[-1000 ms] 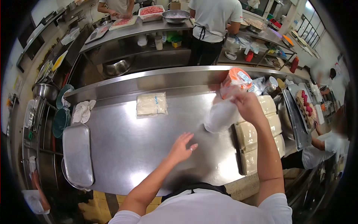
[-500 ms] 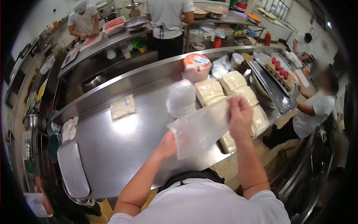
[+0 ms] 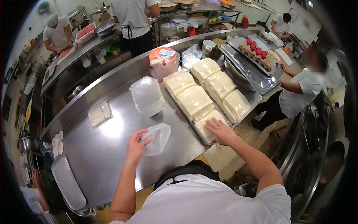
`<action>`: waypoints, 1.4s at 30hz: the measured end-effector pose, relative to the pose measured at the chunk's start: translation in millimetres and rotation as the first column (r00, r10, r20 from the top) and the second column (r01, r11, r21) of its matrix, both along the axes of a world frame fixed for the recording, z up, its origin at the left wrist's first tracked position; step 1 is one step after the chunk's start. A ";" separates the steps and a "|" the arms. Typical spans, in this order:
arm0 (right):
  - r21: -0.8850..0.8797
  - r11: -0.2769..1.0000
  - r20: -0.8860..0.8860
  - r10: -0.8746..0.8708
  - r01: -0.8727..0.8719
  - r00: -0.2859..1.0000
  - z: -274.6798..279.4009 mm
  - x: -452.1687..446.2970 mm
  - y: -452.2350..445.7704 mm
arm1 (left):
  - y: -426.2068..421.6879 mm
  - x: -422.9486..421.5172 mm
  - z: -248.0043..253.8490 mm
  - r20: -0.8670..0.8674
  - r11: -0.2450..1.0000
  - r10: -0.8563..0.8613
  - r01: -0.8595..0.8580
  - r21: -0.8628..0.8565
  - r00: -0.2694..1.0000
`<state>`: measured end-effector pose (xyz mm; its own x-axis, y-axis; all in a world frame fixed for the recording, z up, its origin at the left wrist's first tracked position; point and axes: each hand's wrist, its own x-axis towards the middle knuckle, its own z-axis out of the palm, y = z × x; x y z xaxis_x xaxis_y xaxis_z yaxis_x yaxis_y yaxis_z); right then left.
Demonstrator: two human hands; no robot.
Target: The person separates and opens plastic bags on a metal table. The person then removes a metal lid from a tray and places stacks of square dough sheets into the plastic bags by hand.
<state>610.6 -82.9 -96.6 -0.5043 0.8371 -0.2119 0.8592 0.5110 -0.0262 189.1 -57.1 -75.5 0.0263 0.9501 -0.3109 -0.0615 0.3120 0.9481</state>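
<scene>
My left hand (image 3: 138, 145) pinches a clear plastic bag (image 3: 159, 138) by its edge, above the steel table. My right hand (image 3: 220, 131) lies with fingers spread on the nearest stack of pale square sheets (image 3: 203, 129), which look like dough wrappers. More such stacks (image 3: 193, 100) stand in rows on a tray, going away from me; a second row (image 3: 220, 84) is to the right. Left of them sits a pile of clear plastic bags (image 3: 146, 96). Whether my right fingertips have lifted any sheet cannot be made out.
An orange-lidded tub (image 3: 162, 61) stands behind the stacks. A flat packet (image 3: 100, 115) lies on the table's left part, an upturned metal tray (image 3: 68, 183) at its left end. Dark trays (image 3: 249, 71) and an egg carton (image 3: 257, 56) are at right. Co-workers stand around.
The bag was stretched between both hands; now only my left hand has it, lower and further left. My right hand has dropped onto the nearest stack. The view has shifted right.
</scene>
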 end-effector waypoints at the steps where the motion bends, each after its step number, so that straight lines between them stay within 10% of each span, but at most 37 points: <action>1: 0.009 0.999 -0.010 0.051 -0.051 0.999 -12.1 4.3 3.5 | 0.6 4.9 -2.8 -0.007 1.000 -0.005 0.005 0.020 1.000; 7: 0.188 0.926 0.096 0.313 -0.326 0.945 -36.0 27.1 -4.9 | -8.5 24.9 -5.5 -0.129 0.995 -0.064 0.053 -0.090 0.990; 24: 0.363 0.897 0.064 0.247 -0.253 0.967 -42.4 21.7 1.4 | -7.8 51.3 -10.8 -0.176 0.996 0.010 -0.025 -0.087 0.984; 27: 0.280 0.943 0.011 0.183 -0.179 0.983 -48.0 15.5 8.9 | -7.7 48.3 -15.8 -0.163 0.997 0.017 -0.030 -0.078 0.987; 30: -0.242 0.970 -0.211 -0.079 0.027 0.974 -11.3 9.1 33.9 | -8.0 45.8 -12.5 -0.200 0.994 0.028 -0.048 -0.094 0.979; 35: -0.646 0.662 -0.339 -0.695 0.380 0.634 51.3 41.7 102.5 | -4.4 32.3 -5.4 -0.256 0.996 0.049 -0.066 -0.057 0.965; 38: -0.848 0.521 -0.518 -0.854 0.101 0.058 27.3 79.0 108.7 | -1.2 20.8 1.2 -0.284 0.995 0.089 -0.098 -0.016 0.955; 42: -0.751 0.485 -0.275 -0.847 -0.449 -0.454 64.9 34.7 66.3 | 4.3 5.1 7.0 -0.292 0.984 0.177 -0.179 0.022 0.940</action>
<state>645.3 -16.7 -31.7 -0.3100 0.8790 -0.3624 -0.6395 -0.4748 -0.6046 194.2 -52.9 -68.5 -0.2355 0.9294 -0.2843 0.1626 0.3261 0.9313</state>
